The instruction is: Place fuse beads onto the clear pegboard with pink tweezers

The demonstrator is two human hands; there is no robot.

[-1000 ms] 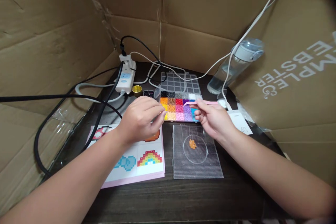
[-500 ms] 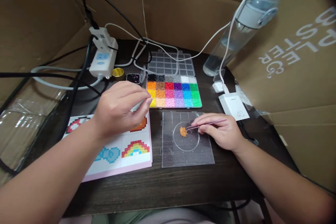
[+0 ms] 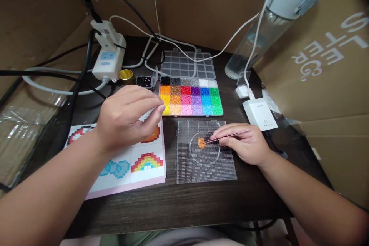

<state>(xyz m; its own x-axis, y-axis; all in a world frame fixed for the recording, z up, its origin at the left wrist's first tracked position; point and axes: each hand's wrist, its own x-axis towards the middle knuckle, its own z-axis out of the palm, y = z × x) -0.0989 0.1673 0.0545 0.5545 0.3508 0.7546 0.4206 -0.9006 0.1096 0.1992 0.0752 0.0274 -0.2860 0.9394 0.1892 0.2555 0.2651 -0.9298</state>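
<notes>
My right hand (image 3: 245, 144) rests on a clear pegboard (image 3: 206, 173) and pinches pink tweezers (image 3: 227, 136), whose tips touch a small cluster of orange beads (image 3: 201, 143) inside the board's circle. My left hand (image 3: 127, 117) hovers over the pink pattern sheet (image 3: 129, 169), fingers pinched together near the left edge of the bead box; what they hold is hidden. The open bead box (image 3: 191, 100) with many coloured compartments lies just behind the pegboard.
A white power strip (image 3: 108, 55) with black and white cables sits at the back left, beside a gold tin (image 3: 126, 74) and a small dark bead tub (image 3: 144, 81). A water bottle (image 3: 268, 23) leans at the back right; a white charger (image 3: 259, 113) lies nearby. Cardboard walls surround the table.
My right hand came down from the bead box to the pegboard with the tweezers. The view tilted down and closer. The left hand stayed pinched over the sheet.
</notes>
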